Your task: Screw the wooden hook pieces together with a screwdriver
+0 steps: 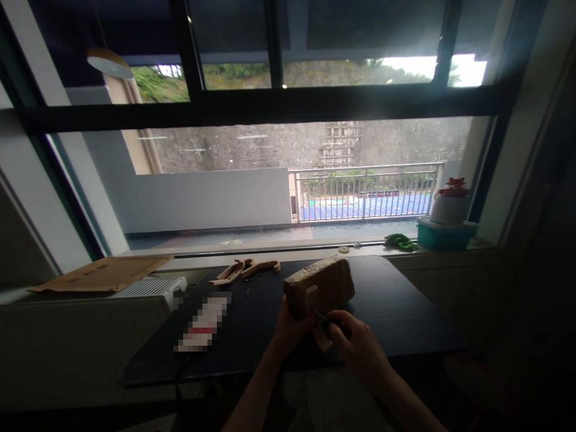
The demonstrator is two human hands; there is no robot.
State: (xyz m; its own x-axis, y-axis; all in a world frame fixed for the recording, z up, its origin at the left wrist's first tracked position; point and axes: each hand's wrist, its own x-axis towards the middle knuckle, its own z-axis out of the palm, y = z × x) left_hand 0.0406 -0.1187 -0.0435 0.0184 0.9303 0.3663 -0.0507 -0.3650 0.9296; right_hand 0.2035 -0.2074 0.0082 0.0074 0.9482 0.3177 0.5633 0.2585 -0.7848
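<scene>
A rough wooden block (pixel 326 282) lies on the dark table (pixel 405 312) in front of me. My left hand (pixel 288 327) is closed around a small light wooden piece (pixel 317 321) held against the block's near end. My right hand (pixel 355 345) is closed on a thin dark tool (pixel 324 318) whose tip touches that small piece. What kind of tool it is I cannot make out in the dim light.
Curved wooden pieces (pixel 245 270) lie at the table's far left edge. A blurred flat packet (pixel 204 321) rests on the left. Cardboard (pixel 101 273) lies on a side unit. A teal box (pixel 445 234), white pot (pixel 450 204) and green cloth (pixel 400 242) sit on the windowsill.
</scene>
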